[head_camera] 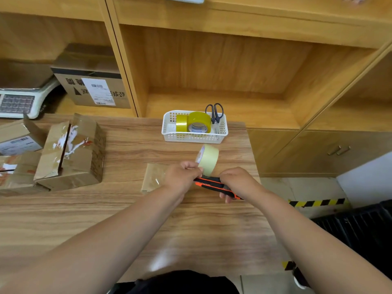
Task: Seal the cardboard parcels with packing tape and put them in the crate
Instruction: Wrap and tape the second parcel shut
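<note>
Forearms reach in from the bottom edge and meet over the small parcel (153,177), which lies flat on the tabletop (127,145), its right part hidden under the left hand (183,177). That hand's grip pinches the pale tape roll (209,159), held on edge at the parcel's right end. The right hand (239,183) has its grip curled round the orange utility knife (212,183), whose long axis runs slantwise, nose toward the left hand and the foot of the roll (the blade itself is hidden). The cut likely turns on this: any strip lies just ahead of that nose, with fingers close beside it.

Beyond stands a white basket (191,137) holding yellow tape rolls (199,122) and scissors (214,112). Opened boxes (72,153) lie well apart at left. A black crate (360,228) sits low at right, nearer the right hand.
</note>
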`<state>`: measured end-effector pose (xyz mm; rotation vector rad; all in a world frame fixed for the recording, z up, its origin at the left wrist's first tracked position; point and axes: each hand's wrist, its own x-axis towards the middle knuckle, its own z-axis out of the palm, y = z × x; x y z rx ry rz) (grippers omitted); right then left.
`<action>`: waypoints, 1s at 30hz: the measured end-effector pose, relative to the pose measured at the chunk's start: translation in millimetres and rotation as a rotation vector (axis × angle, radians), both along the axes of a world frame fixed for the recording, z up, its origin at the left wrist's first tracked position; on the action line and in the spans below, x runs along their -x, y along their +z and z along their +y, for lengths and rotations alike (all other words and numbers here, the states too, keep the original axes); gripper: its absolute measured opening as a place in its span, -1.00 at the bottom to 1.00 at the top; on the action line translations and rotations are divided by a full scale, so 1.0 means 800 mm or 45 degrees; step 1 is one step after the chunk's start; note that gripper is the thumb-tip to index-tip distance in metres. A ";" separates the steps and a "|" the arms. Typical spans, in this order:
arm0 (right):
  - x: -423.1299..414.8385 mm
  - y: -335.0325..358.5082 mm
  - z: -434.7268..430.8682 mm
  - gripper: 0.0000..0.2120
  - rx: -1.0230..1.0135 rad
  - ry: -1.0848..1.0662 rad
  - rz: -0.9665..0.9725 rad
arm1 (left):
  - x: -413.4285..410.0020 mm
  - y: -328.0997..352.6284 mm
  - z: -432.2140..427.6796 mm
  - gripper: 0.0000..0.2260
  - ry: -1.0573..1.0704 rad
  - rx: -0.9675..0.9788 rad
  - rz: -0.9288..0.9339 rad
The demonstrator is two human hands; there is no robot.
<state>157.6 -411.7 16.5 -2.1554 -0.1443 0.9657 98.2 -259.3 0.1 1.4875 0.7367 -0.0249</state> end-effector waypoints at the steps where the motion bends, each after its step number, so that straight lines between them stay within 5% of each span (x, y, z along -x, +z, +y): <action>1: 0.000 0.001 -0.001 -0.77 -0.001 -0.013 -0.002 | 0.000 0.000 -0.002 -0.95 0.009 -0.015 0.005; 6: -0.004 0.009 -0.007 -0.78 -0.062 -0.083 0.023 | -0.007 -0.002 -0.008 -0.86 0.011 -0.087 0.083; 20: -0.006 -0.002 -0.014 -0.73 0.096 0.089 -0.312 | -0.021 0.005 -0.002 -0.78 -0.394 -0.847 0.329; 30: -0.026 -0.012 -0.012 -0.72 -0.153 -0.107 -0.147 | -0.041 -0.002 0.019 -0.66 -0.349 -0.680 0.286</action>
